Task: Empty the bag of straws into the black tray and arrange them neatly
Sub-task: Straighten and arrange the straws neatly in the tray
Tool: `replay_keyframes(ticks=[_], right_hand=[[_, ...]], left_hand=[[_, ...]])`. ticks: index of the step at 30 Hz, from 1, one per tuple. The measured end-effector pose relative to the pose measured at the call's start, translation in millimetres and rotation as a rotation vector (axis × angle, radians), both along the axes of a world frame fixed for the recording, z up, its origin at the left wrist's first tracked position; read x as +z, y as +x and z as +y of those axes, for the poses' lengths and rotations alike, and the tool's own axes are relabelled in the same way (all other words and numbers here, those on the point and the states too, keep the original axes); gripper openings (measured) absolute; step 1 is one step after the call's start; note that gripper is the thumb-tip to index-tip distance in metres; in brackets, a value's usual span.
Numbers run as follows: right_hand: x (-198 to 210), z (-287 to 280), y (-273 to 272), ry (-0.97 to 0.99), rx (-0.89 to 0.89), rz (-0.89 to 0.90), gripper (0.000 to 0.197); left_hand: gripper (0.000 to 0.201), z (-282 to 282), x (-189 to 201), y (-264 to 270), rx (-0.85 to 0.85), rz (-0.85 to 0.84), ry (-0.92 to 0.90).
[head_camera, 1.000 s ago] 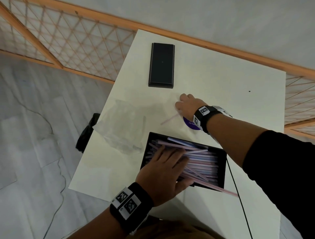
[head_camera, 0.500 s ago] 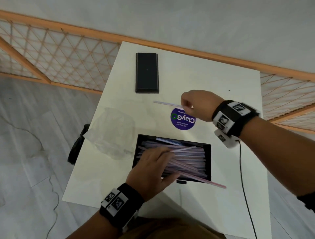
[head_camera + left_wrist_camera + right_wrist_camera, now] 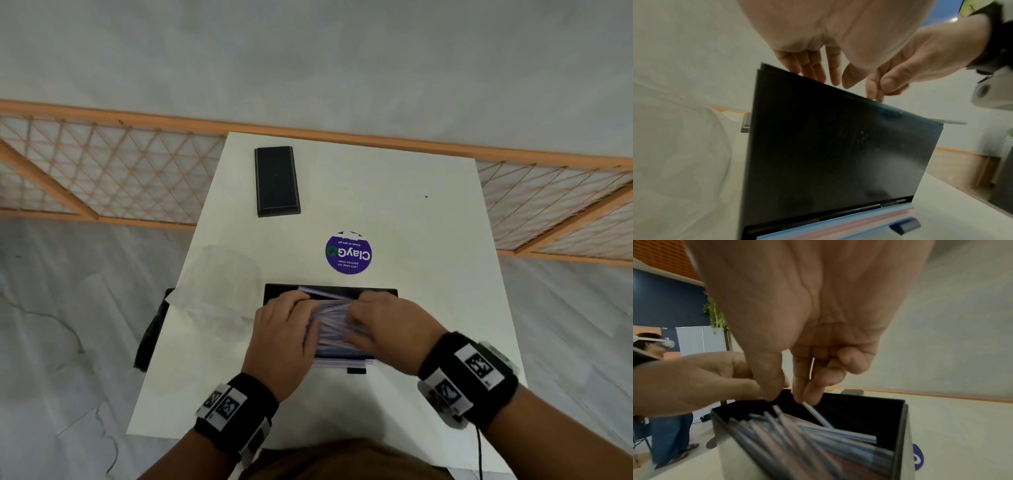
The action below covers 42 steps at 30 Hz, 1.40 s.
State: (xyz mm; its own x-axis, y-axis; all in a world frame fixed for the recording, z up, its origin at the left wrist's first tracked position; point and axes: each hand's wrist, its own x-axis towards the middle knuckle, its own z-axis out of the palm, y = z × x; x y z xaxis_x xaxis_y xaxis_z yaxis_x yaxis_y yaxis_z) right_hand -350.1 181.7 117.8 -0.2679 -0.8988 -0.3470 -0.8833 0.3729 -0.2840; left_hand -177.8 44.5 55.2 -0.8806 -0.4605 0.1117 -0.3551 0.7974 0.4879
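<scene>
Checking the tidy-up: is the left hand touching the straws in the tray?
Touching. The head view shows the left hand lying on the straws.

Soft, even indoor light fell across the white table (image 3: 394,212), casting only faint shadows. Both wrist views bulged with wide-angle distortion (palms looming hugely), and the straws (image 3: 797,439) smeared with motion blur.
</scene>
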Motion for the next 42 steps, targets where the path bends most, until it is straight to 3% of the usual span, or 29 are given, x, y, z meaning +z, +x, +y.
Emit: replay_keyframes(ticks=[5, 11, 16, 19, 21, 24, 26, 31, 33, 35, 38, 42], right_hand=[[-7.7, 16.0, 14.1, 0.156, 0.029, 0.034, 0.027], [-7.2, 10.1, 17.2, -0.036, -0.005, 0.08, 0.019], [5.7, 56.0, -3.5, -0.268, -0.482, 0.004, 0.032], [5.3, 95.5, -11.0, -0.138, -0.758, -0.101, 0.046], [3.1, 108.1, -3.8, -0.019, -0.826, -0.217, 0.048], [0.1, 101.7, 19.1, 0.003, -0.777, -0.376, 0.041], [-1.0, 91.1, 32.3, -0.042, -0.752, -0.424, 0.024], [10.4, 75.1, 37.8, -0.09, -0.695, -0.198, 0.015], [16.9, 65.8, 35.8, -0.134, -0.633, -0.119, 0.029], [18.1, 49.8, 31.7, -0.198, -0.511, -0.149, 0.031], [9.3, 15.8, 23.4, -0.13, -0.357, -0.227, 0.034], [-13.4, -21.3, 11.6, 0.093, -0.282, -0.175, 0.025]], left_hand=[[0.024, -6.5, -11.5, 6.1, -0.028, -0.007, -0.016], [0.031, -1.7, -22.4, 17.1, -0.199, 0.023, -0.075], [0.029, -2.5, -29.6, 17.8, -0.196, 0.024, -0.016], [0.025, -2.2, -31.4, 17.0, -0.192, 0.045, -0.016], [0.025, -2.6, -30.9, 16.3, -0.184, 0.061, -0.008], [0.032, -3.6, -30.2, 16.1, -0.182, 0.053, 0.003], [0.037, -4.4, -29.2, 16.2, -0.184, 0.038, 0.009], [0.044, -6.0, -27.6, 16.8, -0.196, 0.027, 0.01], [0.045, -5.7, -26.2, 16.9, -0.199, 0.025, 0.007], [0.046, -5.8, -25.7, 17.0, -0.199, 0.014, 0.009], [0.054, -5.4, -26.0, 17.7, -0.172, 0.016, 0.049], [0.067, -5.3, -26.2, 16.8, -0.146, 0.031, 0.076]])
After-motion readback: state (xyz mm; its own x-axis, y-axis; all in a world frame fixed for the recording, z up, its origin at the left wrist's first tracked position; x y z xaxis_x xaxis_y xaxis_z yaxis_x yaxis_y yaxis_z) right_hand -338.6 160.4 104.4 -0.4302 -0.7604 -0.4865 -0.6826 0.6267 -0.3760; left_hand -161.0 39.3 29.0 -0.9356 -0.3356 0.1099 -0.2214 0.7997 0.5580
